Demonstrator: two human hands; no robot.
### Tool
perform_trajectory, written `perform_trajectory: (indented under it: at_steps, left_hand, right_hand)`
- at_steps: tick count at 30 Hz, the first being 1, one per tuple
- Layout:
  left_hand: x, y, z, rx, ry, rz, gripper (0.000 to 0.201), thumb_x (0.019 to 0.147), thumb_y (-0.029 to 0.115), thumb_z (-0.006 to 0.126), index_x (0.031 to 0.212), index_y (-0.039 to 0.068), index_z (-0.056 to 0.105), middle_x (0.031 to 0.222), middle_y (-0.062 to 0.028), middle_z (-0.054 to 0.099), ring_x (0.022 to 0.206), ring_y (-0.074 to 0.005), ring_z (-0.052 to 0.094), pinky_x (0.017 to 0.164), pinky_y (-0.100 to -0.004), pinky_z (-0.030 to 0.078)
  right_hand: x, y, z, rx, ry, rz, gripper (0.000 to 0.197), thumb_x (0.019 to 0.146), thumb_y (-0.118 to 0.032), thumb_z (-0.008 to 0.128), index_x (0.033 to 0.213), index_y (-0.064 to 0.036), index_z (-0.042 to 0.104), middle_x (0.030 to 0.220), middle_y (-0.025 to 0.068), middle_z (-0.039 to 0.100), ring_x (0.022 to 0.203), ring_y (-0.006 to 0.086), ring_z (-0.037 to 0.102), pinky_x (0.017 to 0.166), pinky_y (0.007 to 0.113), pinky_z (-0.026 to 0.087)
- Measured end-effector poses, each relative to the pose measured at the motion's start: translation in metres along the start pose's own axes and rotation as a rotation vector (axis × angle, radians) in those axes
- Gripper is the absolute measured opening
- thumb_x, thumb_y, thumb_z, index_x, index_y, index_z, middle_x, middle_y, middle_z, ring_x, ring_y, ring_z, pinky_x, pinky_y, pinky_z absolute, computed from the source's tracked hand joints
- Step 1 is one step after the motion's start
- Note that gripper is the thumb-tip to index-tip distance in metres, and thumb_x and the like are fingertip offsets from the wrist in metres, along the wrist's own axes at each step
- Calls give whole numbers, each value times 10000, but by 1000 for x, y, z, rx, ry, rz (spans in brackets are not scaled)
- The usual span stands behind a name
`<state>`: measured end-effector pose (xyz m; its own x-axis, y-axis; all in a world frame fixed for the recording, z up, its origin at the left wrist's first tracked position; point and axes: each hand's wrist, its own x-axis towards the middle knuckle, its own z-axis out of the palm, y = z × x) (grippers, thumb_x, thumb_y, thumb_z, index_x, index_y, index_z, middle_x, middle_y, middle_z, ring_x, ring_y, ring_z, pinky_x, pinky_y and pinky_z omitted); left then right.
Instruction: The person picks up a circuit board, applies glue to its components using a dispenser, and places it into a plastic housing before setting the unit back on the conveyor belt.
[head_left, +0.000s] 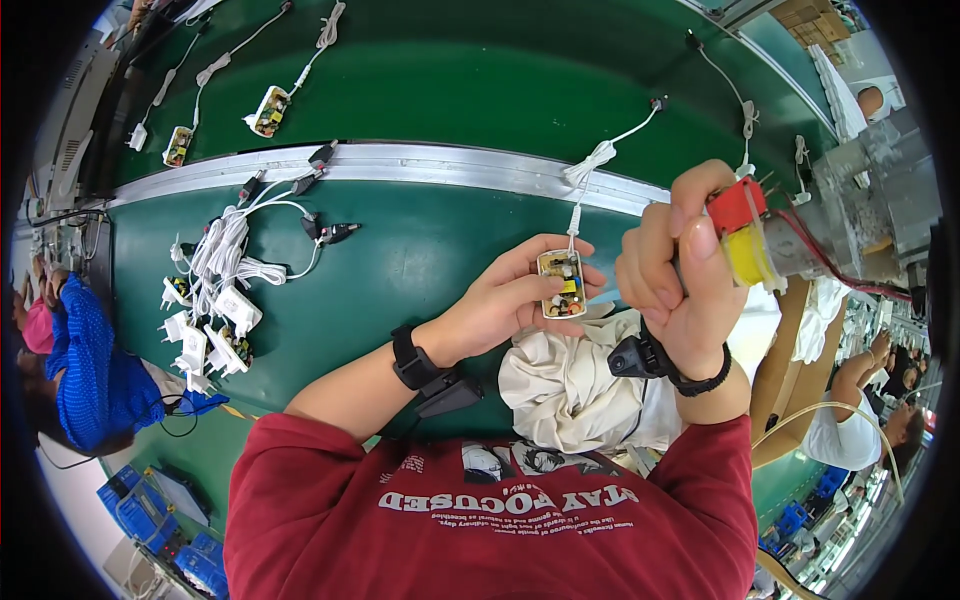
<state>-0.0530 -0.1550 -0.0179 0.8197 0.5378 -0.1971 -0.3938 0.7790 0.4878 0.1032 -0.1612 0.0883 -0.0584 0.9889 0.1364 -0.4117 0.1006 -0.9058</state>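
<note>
In my left hand (495, 300) lies an open white power adapter (562, 285). Its circuit board faces up, with a yellow block and small parts showing, and my thumb rests over its edge. A white cord (592, 165) runs from its top over the metal rail to a dark plug end. My right hand (685, 275) is raised to the right of the adapter, fingers curled. Its thumb and forefinger close about the end of a grey, wired device with a red block (737, 208) and a yellow band (748, 255). The exact contact is partly hidden by the fingers.
A pile of white adapters with bundled cords (215, 300) lies on the green bench at left. Beyond the metal rail (430, 165), more corded adapters (268, 112) sit on a green surface. Crumpled cream cloth (570, 385) lies before me. Other people work at both sides.
</note>
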Motion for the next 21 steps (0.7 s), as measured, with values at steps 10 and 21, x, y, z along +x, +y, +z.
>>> perform_trajectory:
  at_steps: [10, 21]
  left_hand:
    - [-2, 1, -1, -18, -11, -4, 387, 942, 69, 412, 1327, 64, 372, 1227, -149, 524, 1181, -239, 515, 875, -402, 538]
    - [-3, 0, -1, -184, -131, -22, 422, 967, 125, 410, 1372, 72, 303, 1287, -140, 458, 1205, -233, 479, 974, -451, 465]
  right_hand:
    - [0, 0, 2, -117, -37, -14, 278, 943, -335, 506, 933, -96, 365, 482, -21, 319, 355, 57, 259, 339, 222, 211]
    - [-5, 7, 12, -121, -67, -4, 305, 948, -369, 499, 969, -94, 368, 491, -23, 324, 367, 55, 263, 350, 224, 220]
